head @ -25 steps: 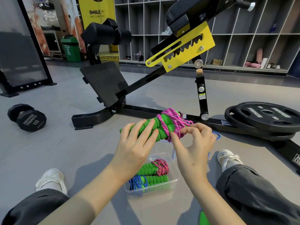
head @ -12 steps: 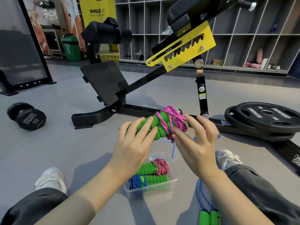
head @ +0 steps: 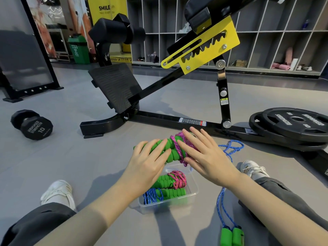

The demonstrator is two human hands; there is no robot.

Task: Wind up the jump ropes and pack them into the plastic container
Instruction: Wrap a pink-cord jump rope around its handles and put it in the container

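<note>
Listing, large to small.

Adjustable bench (head: 159, 118): black frame with a yellow notched bracket, at 12 o'clock; its stickers are too small to read.

Yellow banner (head: 106, 8), far 11 o'clock: reads "SMILE".

Weight plates (head: 291, 125), two stacked at 3 o'clock: "HAMMER STRENGTH", "10".

Dumbbell (head: 32, 125), 9 o'clock: "HAMMER STRENGTH 10".

Loose blue jump rope (head: 226, 237), 4 o'clock: unwound, green handles nearest the wearer.

Plastic container (head: 159, 206): clear, on the floor between the legs. It holds a pink-wound bundle (head: 171, 180) and a blue-wound bundle (head: 161, 194), lying roughly 9-to-3.

Left hand (head: 147, 162): fingers nearly straight and close together, laid over the green handles; thumb hidden.

Right hand (head: 207, 155): fingers spread, pressed flat against the pink winding.

Pink jump rope (head: 173, 148): wound round its paired handles, carried between both hands, long axis 8-to-2.

Governing relation: the container lies at 6 o'clock of this bundle, just below it, with both hands equally near.

Judgement: the winding looks complete. Lowering it toward 6 o'clock, with a slight turn to match the packed bundles, should seat it on top.
</note>
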